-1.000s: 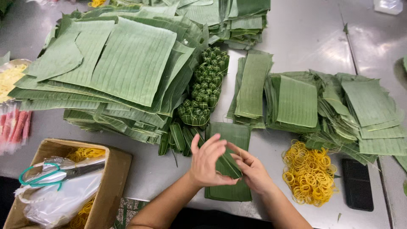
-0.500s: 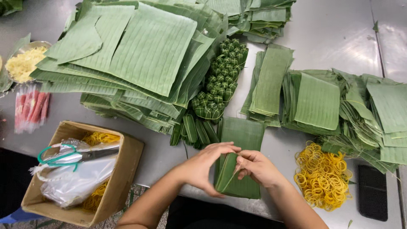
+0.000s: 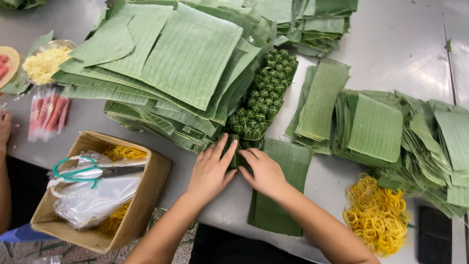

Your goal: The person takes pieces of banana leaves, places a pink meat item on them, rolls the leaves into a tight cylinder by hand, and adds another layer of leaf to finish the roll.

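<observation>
Both hands closed together on one small green leaf-wrapped parcel [image 3: 236, 155]: left hand [image 3: 211, 170] pressing it from the left with fingers spread over its top, right hand [image 3: 264, 172] pinching it from the right, fingertips of the two nearly touching. Parcel held low over the grey metal table [image 3: 405, 54], at the near end of a heap of small green square-folded leaf parcels [image 3: 264, 95] running away to the far right. Directly under the right wrist, a stack of long dark green banana-leaf strips [image 3: 281, 193] lying lengthwise toward the near edge. To the left and far, a broad pile of large square-cut banana leaves [image 3: 188, 54], fanned and overlapping. To the right, more stacks of narrower cut leaves [image 3: 376, 127], some upright on edge. Near right, a loose mound of yellow rubber bands [image 3: 376, 215], with a flat black object [image 3: 434, 233] just beside it. Near left, an open cardboard box [image 3: 154, 178] holding green-handled scissors [image 3: 83, 172], clear plastic bags and more yellow bands. Far left, a metal bowl of pale yellow shredded filling [image 3: 45, 62] and a clear packet of pink sausages [image 3: 48, 112]. At the left edge, part of another person's arm [image 3: 5, 161].
</observation>
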